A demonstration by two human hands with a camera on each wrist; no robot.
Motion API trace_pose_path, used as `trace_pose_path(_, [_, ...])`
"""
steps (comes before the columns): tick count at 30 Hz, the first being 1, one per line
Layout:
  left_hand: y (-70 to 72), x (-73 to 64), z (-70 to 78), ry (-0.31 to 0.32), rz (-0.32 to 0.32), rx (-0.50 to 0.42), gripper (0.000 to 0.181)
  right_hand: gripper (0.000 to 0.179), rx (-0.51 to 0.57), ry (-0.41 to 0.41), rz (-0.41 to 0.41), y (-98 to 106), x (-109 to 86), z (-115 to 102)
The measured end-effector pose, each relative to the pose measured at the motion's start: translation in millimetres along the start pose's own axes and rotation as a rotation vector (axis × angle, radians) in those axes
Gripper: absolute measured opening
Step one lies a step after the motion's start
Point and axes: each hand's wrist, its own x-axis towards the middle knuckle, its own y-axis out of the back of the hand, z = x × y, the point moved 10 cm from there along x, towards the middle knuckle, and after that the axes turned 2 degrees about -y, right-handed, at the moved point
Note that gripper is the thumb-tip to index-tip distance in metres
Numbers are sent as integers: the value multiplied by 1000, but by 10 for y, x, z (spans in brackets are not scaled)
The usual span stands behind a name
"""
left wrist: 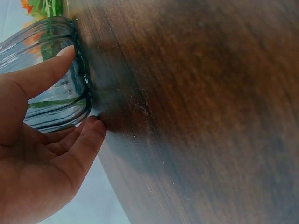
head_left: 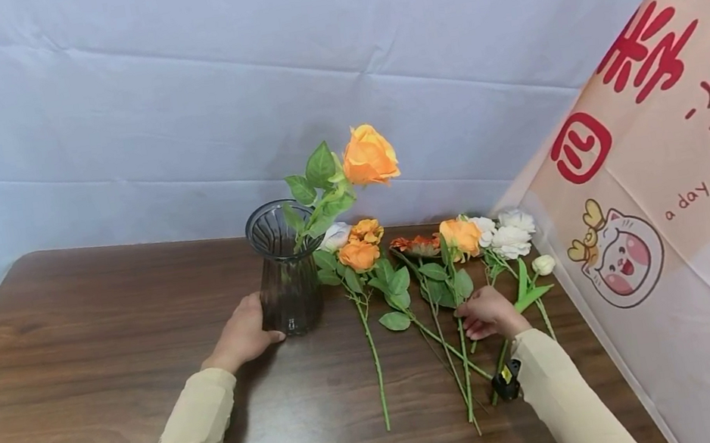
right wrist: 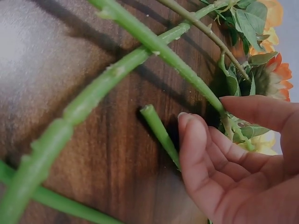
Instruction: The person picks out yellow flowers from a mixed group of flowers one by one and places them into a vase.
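Note:
A dark, clear glass vase (head_left: 290,292) stands upright on the table with one orange rose (head_left: 370,156) leaning out over its right rim. My left hand (head_left: 243,335) grips the vase low down; in the left wrist view the thumb (left wrist: 49,70) lies along the glass and the fingers curl at its base. On the right, my right hand (head_left: 489,312) holds the stem of another orange rose (head_left: 461,238) part way along. That green stem (right wrist: 173,58) runs to the thumb tip in the right wrist view, with the other fingers curled below.
Right of the vase lie a small orange rose (head_left: 358,255), a rust-coloured flower (head_left: 419,245), white flowers (head_left: 511,241) and a white tulip (head_left: 544,265). Several stems cross near the right hand. A white cloth wall (head_left: 175,126) rises behind the table (head_left: 106,350); a printed banner (head_left: 669,205) borders the right.

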Motion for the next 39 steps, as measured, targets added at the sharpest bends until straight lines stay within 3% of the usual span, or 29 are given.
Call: trace_pose_path(39, [25, -28, 36, -14, 10, 6, 76, 12, 182, 26, -71, 7, -29, -54])
